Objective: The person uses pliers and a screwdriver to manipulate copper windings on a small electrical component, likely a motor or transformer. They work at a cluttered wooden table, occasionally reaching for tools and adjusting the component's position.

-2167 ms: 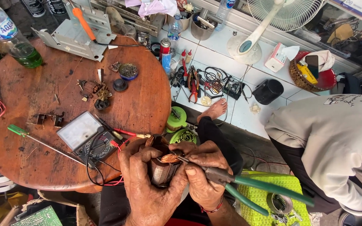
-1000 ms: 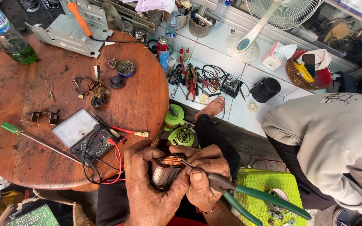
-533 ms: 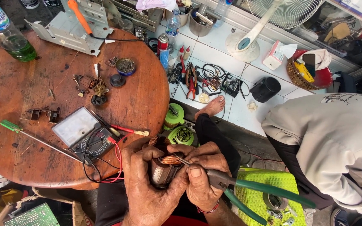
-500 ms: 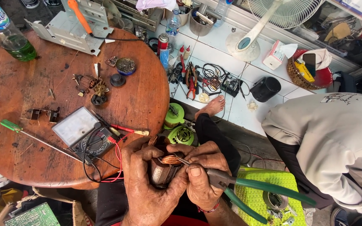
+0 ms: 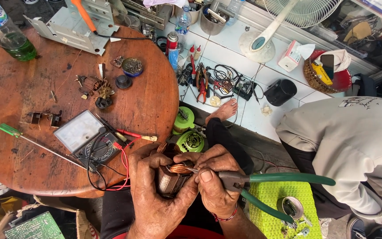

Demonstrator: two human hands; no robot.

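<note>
My left hand (image 5: 153,194) is clamped around a small brown motor core wound with copper wire (image 5: 173,175), held over my lap beside the round wooden table (image 5: 45,88). My right hand (image 5: 213,183) grips green-handled long-nose pliers (image 5: 261,183), tips in the coil; I judge most winding still in place. A green-liquid bottle with blue label (image 5: 5,33) stands far left.
</note>
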